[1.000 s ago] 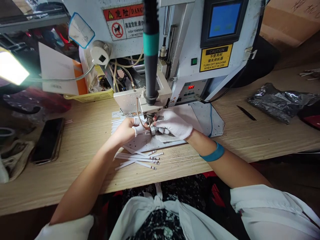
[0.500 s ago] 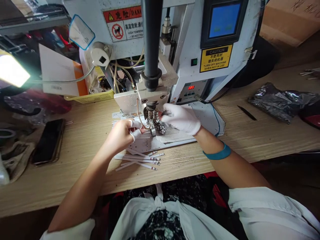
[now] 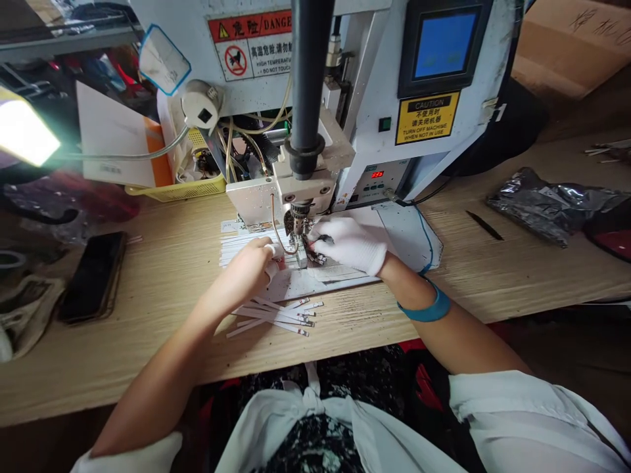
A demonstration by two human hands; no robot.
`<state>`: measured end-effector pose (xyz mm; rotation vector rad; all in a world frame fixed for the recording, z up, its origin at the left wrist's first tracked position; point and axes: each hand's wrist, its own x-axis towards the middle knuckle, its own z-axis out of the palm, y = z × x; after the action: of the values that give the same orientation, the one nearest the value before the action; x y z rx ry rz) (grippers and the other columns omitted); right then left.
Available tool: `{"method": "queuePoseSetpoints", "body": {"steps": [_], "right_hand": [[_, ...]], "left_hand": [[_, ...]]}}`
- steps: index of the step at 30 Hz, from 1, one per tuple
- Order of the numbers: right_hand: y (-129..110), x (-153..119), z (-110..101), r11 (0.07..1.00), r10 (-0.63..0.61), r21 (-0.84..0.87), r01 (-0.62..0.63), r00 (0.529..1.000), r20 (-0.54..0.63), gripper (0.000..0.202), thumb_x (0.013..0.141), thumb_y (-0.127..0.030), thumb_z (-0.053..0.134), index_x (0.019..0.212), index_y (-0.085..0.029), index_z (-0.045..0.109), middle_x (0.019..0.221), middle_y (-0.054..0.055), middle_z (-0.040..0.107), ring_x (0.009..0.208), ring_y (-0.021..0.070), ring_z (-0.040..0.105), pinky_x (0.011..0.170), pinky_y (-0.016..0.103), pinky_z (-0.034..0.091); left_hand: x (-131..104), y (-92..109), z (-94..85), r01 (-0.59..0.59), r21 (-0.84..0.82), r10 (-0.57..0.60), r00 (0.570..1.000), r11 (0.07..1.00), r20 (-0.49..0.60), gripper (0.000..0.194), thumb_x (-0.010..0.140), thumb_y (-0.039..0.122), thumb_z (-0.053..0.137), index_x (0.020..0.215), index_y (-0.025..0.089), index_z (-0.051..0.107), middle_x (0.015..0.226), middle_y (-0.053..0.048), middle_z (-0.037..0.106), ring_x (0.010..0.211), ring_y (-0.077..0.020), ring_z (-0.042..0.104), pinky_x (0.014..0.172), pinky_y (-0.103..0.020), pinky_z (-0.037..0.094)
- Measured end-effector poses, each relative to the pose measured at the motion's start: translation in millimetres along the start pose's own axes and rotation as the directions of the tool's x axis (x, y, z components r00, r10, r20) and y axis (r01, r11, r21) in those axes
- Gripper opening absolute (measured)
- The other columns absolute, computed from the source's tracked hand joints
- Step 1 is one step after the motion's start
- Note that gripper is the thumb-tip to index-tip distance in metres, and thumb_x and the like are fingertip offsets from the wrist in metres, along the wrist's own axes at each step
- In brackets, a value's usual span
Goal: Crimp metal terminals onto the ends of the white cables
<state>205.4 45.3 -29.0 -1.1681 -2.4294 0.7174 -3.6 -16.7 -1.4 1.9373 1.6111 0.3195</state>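
Observation:
My left hand (image 3: 254, 263), with white covers on its fingertips, is closed at the left of the machine's head (image 3: 302, 217); what its fingers pinch is too small to make out. My right hand (image 3: 350, 244), in a white glove, is closed just right of the head, over a cluster of small dark and white parts (image 3: 318, 257); its fingertips are partly hidden. White strips (image 3: 234, 246) lie side by side behind my left hand. More strips (image 3: 276, 315) with small dark ends are loosely crossed on the table in front.
A black phone (image 3: 93, 276) lies at the left, near a bright lamp (image 3: 24, 131) and a yellow basket (image 3: 177, 190). At the right are black tweezers (image 3: 484, 225) and a silver plastic bag (image 3: 537, 203). The machine's screen (image 3: 446, 43) is above.
My right hand has shifted a little left and down, covering more of the small parts. My left hand has moved slightly right and down. The whole view has shifted slightly.

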Motion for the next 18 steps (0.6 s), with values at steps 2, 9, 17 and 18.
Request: {"method": "queuePoseSetpoints", "body": {"steps": [2, 9, 17, 18], "right_hand": [[1.0, -1.2, -1.9, 0.99, 0.065, 0.127, -0.062, 0.998, -0.023, 0.009, 0.078, -0.017, 0.06, 0.076, -0.016, 0.068, 0.078, 0.004, 0.069, 0.072, 0.0157, 0.059, 0.066, 0.027, 0.042], [3.2, -0.8, -0.7, 0.766, 0.262, 0.593, -0.247, 0.963, 0.061, 0.018, 0.072, -0.019, 0.064, 0.087, -0.014, 0.072, 0.074, 0.004, 0.068, 0.055, 0.0111, 0.056, 0.047, 0.023, 0.042], [4.5, 2.5, 4.2, 0.755, 0.279, 0.624, -0.204, 0.96, -0.024, 0.016, 0.074, -0.027, 0.066, 0.081, -0.013, 0.072, 0.081, 0.007, 0.07, 0.063, 0.0142, 0.06, 0.052, 0.026, 0.048], [3.7, 2.5, 3.0, 0.778, 0.274, 0.599, -0.189, 0.96, -0.053, 0.016, 0.075, -0.028, 0.067, 0.08, -0.014, 0.072, 0.081, 0.007, 0.07, 0.067, 0.0149, 0.061, 0.055, 0.026, 0.048]], "left_hand": [[-0.5, 0.5, -5.8, 0.034, 0.013, -0.034, 0.999, 0.999, 0.035, 0.012, 0.074, 0.025, 0.051, 0.065, 0.019, 0.056, 0.07, -0.006, 0.062, 0.066, -0.0202, 0.056, 0.061, -0.028, 0.042], [1.5, -6.1, -8.3, 0.063, -0.226, -0.044, 0.995, 0.972, 0.089, 0.032, 0.076, 0.051, 0.053, 0.081, 0.019, 0.055, 0.064, 0.0, 0.057, 0.057, -0.0161, 0.05, 0.055, -0.025, 0.038], [6.5, -6.4, -6.6, 0.02, -0.339, -0.003, 0.999, 0.941, 0.051, 0.035, 0.071, 0.052, 0.062, 0.07, 0.017, 0.063, 0.065, 0.0, 0.06, 0.062, -0.0156, 0.052, 0.059, -0.025, 0.041], [6.4, -6.3, -6.7, 0.016, -0.344, -0.006, 0.999, 0.939, 0.033, 0.034, 0.071, 0.051, 0.063, 0.069, 0.017, 0.063, 0.066, -0.001, 0.062, 0.064, -0.0165, 0.054, 0.06, -0.026, 0.042]]}}
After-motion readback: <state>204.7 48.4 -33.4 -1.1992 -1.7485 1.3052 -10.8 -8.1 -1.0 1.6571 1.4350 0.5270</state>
